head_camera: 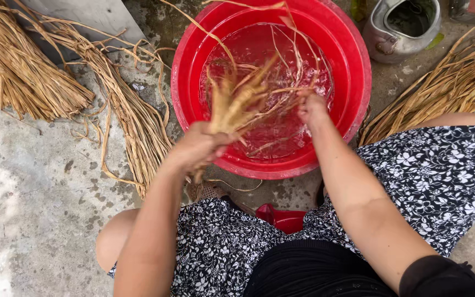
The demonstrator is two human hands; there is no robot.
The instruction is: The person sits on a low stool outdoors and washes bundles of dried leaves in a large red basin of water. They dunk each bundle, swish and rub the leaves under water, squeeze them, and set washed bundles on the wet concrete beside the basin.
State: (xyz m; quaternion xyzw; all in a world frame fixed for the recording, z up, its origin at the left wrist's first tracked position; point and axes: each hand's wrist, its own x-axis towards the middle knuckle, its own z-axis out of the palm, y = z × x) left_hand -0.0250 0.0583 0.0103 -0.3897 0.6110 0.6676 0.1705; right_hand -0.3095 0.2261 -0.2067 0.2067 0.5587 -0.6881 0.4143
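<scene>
My left hand [199, 147] grips a bunch of tan dried plant stalks [241, 99] at its lower end, held over the near rim of a red plastic basin [353, 49] with water in it. The stalks fan upward across the basin, several thin ends curling past the far rim. My right hand [311, 107] reaches into the basin on the right and touches the stalks near the water surface; whether it is gripping them is blurred.
A thick bundle of dried stalks [17, 71] lies at the top left, with a looser strand pile [133, 121] beside the basin. More stalks [457, 82] lie at the right. A metal kettle [402, 25] stands at the top right. The ground is concrete.
</scene>
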